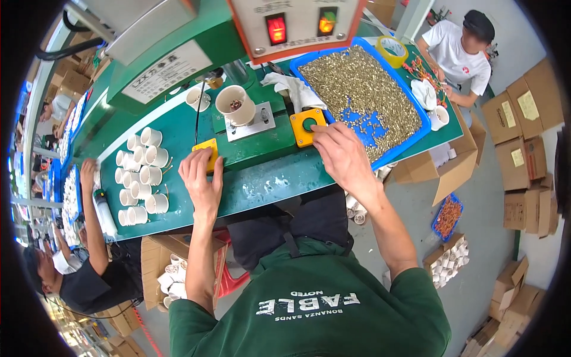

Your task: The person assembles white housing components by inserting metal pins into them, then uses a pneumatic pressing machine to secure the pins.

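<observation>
In the head view, the left hand (201, 181) rests with curled fingers on a yellow button box (206, 153) left of centre; the right hand (348, 156), fingers bunched narrow, meets a green-buttoned yellow box (308, 126). Whether either grips cannot be told. Upper centre, a white cup-shaped housing (240, 116) stands at a metal plate (262, 122) on the green-topped desk (262, 189).

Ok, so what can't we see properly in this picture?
In the head view:
Left yellow box: partly covered by the left hand.
Bits inside the white cup: too small to name.
Floor of the blue tray: mostly buried under gold-coloured pieces.
Cardboard box: partly hidden by the left forearm.
</observation>
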Demonstrator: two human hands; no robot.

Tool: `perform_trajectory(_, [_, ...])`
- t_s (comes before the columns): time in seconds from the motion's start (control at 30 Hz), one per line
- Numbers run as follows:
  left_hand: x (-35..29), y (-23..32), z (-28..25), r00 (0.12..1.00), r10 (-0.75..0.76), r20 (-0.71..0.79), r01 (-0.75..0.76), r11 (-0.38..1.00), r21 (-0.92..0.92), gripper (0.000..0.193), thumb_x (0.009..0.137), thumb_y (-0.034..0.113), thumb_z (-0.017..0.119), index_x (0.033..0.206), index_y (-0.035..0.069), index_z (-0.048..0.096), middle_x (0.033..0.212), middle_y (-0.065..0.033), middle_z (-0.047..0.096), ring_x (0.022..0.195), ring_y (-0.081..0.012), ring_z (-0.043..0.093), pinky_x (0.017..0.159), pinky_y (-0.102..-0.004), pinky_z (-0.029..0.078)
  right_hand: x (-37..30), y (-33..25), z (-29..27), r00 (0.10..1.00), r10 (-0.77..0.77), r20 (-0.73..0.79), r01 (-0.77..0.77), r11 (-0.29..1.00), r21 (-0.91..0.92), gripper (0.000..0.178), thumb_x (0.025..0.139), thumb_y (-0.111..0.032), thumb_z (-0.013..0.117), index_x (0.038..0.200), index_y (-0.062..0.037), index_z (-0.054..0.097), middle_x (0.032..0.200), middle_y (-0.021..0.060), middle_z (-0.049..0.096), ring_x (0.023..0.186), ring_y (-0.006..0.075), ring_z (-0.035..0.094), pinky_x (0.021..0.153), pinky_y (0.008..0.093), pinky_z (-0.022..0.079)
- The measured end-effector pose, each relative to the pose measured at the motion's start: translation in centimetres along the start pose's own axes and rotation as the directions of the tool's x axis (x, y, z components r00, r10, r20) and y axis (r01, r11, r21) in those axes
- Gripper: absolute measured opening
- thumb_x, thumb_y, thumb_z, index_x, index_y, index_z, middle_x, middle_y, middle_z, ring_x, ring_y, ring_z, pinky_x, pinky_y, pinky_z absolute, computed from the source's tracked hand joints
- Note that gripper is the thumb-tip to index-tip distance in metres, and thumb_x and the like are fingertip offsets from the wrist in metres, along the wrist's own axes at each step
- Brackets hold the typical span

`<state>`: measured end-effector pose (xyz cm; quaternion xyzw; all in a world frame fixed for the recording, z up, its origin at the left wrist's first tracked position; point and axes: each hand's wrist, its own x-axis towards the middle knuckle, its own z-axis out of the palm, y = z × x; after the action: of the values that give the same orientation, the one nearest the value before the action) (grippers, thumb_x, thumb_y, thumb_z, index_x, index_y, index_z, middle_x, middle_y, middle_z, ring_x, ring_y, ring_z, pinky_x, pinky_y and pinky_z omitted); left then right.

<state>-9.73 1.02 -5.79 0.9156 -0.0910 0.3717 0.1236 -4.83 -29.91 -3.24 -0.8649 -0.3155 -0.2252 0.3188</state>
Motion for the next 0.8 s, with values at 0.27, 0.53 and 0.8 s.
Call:
perform_trajectory(0.27, [-2.6,-1.6,1.0,0.978,-0.055,-0.202,0.054,0.998,-0.009,0.055,0.072,-0.001,0.079,0.121,0.006,0.052,0.104,-0.0114,0.068,0.088,-0.0294,0.063,0.081,-0.0411,0.047,1.4,-0.7,1.6,0.987,-0.007,0.16,0.022,0.996,-0.092,0.018,0.081,0.0,0.062,0.099,0.0,0.063,0.116,0.0145,0.065,0.104,0.0336,0.059,0.093,0.0434,0.047])
perform_trajectory(0.53, [-2.1,0.3,2.6,0.975,-0.078,-0.21,0.062,0.995,-0.082,0.04,0.075,0.016,0.08,0.107,0.009,0.058,0.11,-0.0082,0.062,0.091,-0.0235,0.061,0.082,-0.0386,0.044,1.5,-0.3,-1.1,0.956,0.109,0.272,-0.103,0.994,-0.037,0.018,0.088,0.002,0.058,0.104,0.0062,0.061,0.105,0.021,0.065,0.089,0.0368,0.058,0.08,0.0441,0.047])
perform_trajectory(0.8, [-2.7,-0.7,1.7,0.973,-0.111,-0.2,0.087,0.989,-0.122,0.04,0.075,0.017,0.08,0.107,0.011,0.058,0.112,-0.0101,0.052,0.099,-0.0261,0.055,0.088,-0.0426,0.039,2.2,0.6,0.7,0.941,0.315,0.126,-0.331,0.933,0.142,0.008,0.088,0.0,0.062,0.095,0.0028,0.065,0.09,0.0118,0.065,0.07,0.0206,0.055,0.063,0.032,0.044])
